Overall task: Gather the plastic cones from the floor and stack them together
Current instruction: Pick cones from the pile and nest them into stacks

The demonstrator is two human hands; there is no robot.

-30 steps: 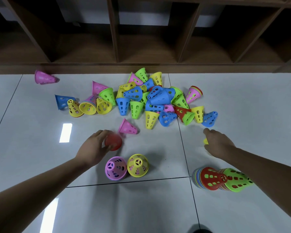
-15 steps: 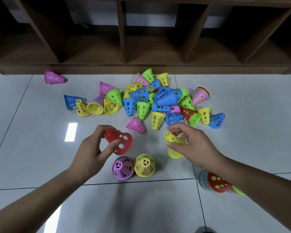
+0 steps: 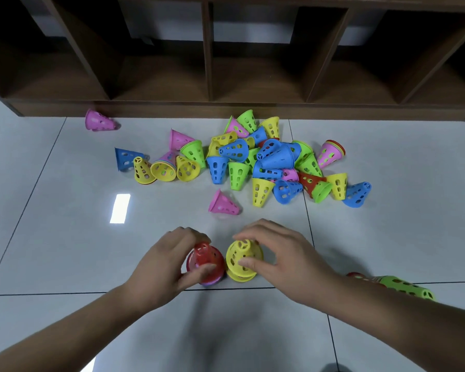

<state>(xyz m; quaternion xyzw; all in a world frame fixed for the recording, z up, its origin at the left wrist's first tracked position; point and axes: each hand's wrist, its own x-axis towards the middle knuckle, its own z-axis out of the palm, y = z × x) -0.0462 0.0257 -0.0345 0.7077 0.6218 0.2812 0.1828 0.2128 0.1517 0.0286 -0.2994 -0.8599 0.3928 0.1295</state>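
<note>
My left hand [image 3: 161, 264] grips a red cone [image 3: 207, 260] that sits over a pink cone, whose rim peeks out beneath it. Right beside it, my right hand [image 3: 282, 261] holds a yellow cone [image 3: 240, 257] set on another yellow cone on the floor. A heap of several perforated cones [image 3: 266, 162] in blue, green, yellow, pink and red lies further back. One pink cone [image 3: 223, 204] lies alone in front of the heap. A lying stack of cones [image 3: 403, 287], green at its end, shows behind my right forearm.
A dark wooden shelf unit [image 3: 207, 103] with open compartments runs along the back. A stray pink cone [image 3: 98, 120] lies by its base at the left. A group of yellow and blue cones [image 3: 151, 167] sits left of the heap on the grey tiled floor [image 3: 78, 237].
Both hands came down and together: the red cone now covers the pink cone, and the yellow cone now sits on the other yellow cone.
</note>
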